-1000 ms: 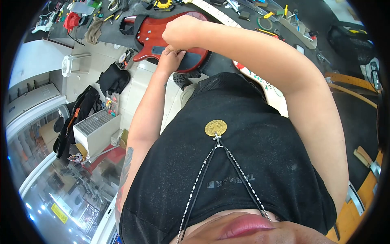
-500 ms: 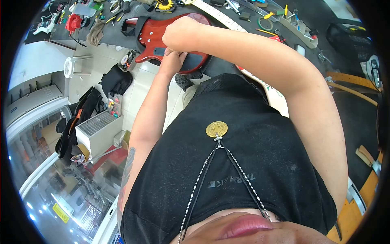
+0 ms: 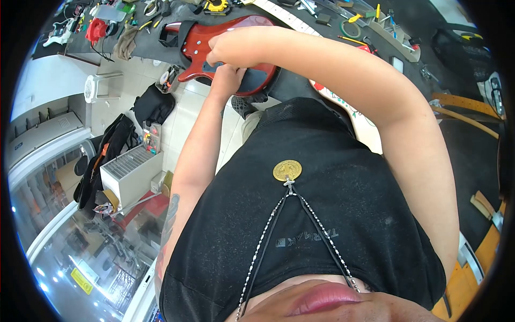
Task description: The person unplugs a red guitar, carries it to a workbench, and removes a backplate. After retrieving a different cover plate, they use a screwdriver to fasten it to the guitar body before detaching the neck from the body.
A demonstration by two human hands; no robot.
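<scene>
A glossy red electric guitar body (image 3: pixel 193 68) lies on the dark bench, with a dark panel (image 3: pixel 256 80) set in it. My left hand (image 3: pixel 227 78) rests on the body at the panel's left end, its fingers curled together. Just above it is my right hand (image 3: pixel 219 49), reaching across with the wrist bent and the fingers closed near the guitar's surface. Whatever either hand pinches is hidden or too small to make out. A black strap (image 3: pixel 185 40) loops round the guitar's left end.
Behind the guitar lies a pale fretted neck (image 3: pixel 281 17). A yellow tape measure (image 3: pixel 216 6), a red tool (image 3: pixel 96 31) and a green tape roll (image 3: pixel 351 30) are on the bench. A pale, decorated guitar body (image 3: pixel 365 129) is beside me. A white stool (image 3: pixel 102 87) stands on the floor.
My right hand has turned at the wrist and shifted slightly left, so its fingertips now show. My left hand stays almost in place on the guitar.
</scene>
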